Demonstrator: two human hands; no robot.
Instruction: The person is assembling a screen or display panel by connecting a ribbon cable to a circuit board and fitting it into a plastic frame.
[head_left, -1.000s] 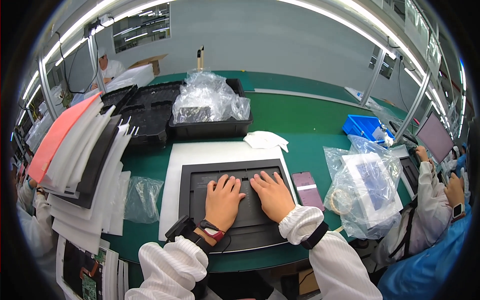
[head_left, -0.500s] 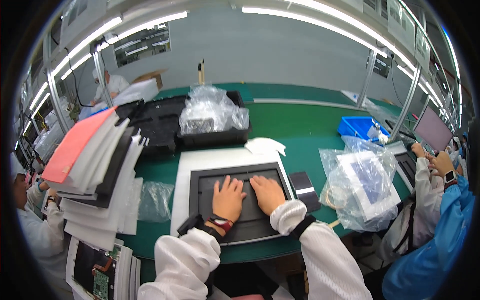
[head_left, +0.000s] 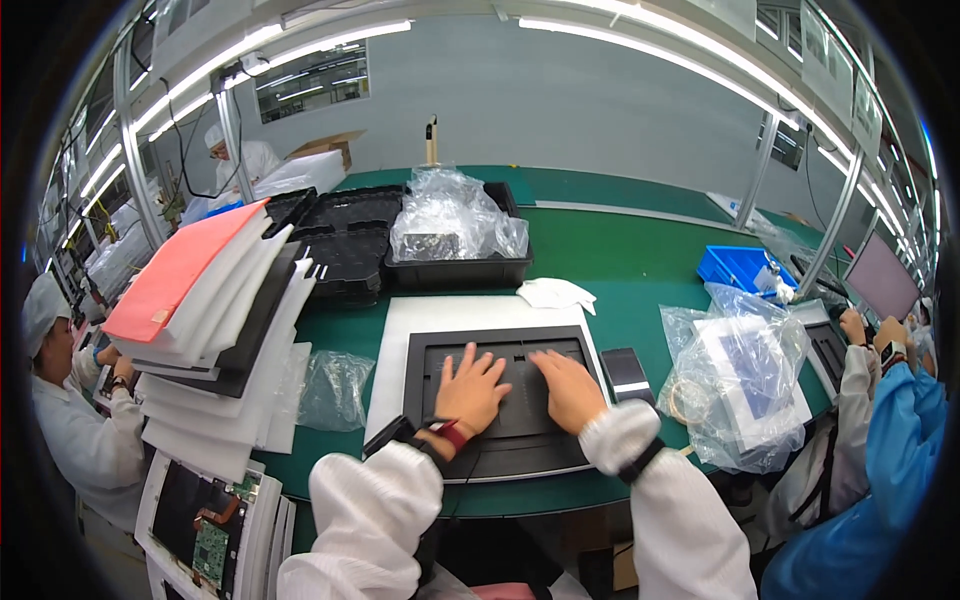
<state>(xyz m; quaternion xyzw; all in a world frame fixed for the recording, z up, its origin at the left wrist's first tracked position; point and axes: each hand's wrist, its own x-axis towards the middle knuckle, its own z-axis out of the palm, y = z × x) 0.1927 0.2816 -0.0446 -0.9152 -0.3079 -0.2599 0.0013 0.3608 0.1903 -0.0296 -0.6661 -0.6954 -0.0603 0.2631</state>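
Note:
A dark grey rectangular panel with a raised border [head_left: 525, 440] lies flat on a white foam sheet [head_left: 440, 313] in front of me. My left hand [head_left: 472, 392] rests on the panel's left half, its fingers spread. Over the right half, my right hand [head_left: 568, 390] lies with fingers stretched out toward the middle. Neither hand grips anything. Just right of the panel is a small dark rectangular piece with a pale stripe [head_left: 627, 377]. A crumpled white cloth [head_left: 556, 294] touches the foam's far edge.
To the left rises a leaning stack of foam sheets with a pink top [head_left: 185, 270]; below it stand white-framed units with a circuit board [head_left: 210, 548]. Black trays [head_left: 460, 272] hold bagged parts. Rightward are a bagged white-framed panel [head_left: 745, 385], a blue bin [head_left: 738, 268] and co-workers.
The whole scene has shifted slightly to the right in the picture. My left hand's fingers are more widely spread on the panel; the right hand stays on its right half.

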